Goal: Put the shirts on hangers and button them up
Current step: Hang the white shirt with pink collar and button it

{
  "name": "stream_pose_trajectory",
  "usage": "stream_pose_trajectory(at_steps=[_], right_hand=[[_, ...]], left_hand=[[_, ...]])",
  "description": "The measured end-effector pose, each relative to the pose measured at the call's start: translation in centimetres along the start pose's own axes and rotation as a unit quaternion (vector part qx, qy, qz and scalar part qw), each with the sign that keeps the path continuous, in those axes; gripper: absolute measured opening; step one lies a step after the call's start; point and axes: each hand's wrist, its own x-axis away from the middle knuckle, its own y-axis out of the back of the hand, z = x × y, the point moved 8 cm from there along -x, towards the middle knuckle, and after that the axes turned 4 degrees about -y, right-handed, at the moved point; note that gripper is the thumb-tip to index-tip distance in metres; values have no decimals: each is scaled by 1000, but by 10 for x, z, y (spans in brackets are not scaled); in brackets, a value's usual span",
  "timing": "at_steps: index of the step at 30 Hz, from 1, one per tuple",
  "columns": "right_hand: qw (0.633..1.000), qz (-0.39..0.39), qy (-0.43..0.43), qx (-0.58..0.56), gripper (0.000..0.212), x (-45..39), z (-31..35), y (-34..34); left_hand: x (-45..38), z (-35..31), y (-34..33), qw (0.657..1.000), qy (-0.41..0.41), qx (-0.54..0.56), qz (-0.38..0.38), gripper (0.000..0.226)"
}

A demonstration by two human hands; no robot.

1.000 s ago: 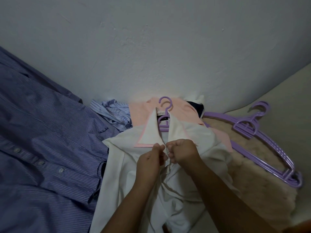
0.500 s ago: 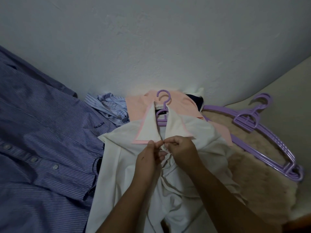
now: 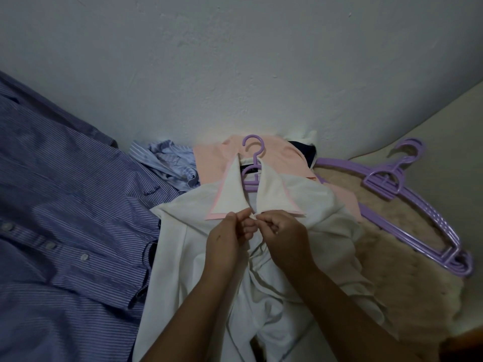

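Pinching white shirt (image 3: 214, 257) placket below collar: left hand (image 3: 226, 240), right hand (image 3: 282, 233).

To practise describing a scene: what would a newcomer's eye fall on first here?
Centre: the left hand and right hand pinch the placket of a white cotton shirt just below its pink-edged collar. A purple plastic hanger pokes out above, and a stack of purple hangers lies right.
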Motion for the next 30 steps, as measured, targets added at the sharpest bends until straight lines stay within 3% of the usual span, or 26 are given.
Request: stream_pose_trajectory(at_steps=[4,11,13,17,21,23,26,28,30], right_hand=[[999,13,-28,-45,5,-1,-4,-1],[967,42,-174,-181,6,-8,-18,-5],[942,55,-219,-249,11,-10,-22,-7],[854,106,-316,-399,12,-7,-23,-20],[888,106,-304,-328,19,3,-31,-23],[899,84,-316,-291,15,18,-39,-19],[878,31,-377,-292,20,63,-56,-12],[853,16,-421,-308,27,91,-62,-8],[853,9,-438,-284,30,104,-65,2]], left_hand=[[5,-3,4,995,-68,-77,-1,15],[3,-22,1,985,-113,-130,17,25],[-2,-20,2,992,-91,-89,15,24],[-13,-10,3,999,-5,27,29,19],[-7,2,14,999,14,39,8,22],[4,8,28,1000,3,-18,-11,25],[26,17,45,984,-37,-176,-13,29],[40,30,50,980,-35,-198,-16,35],[50,38,57,974,-35,-221,-43,36]])
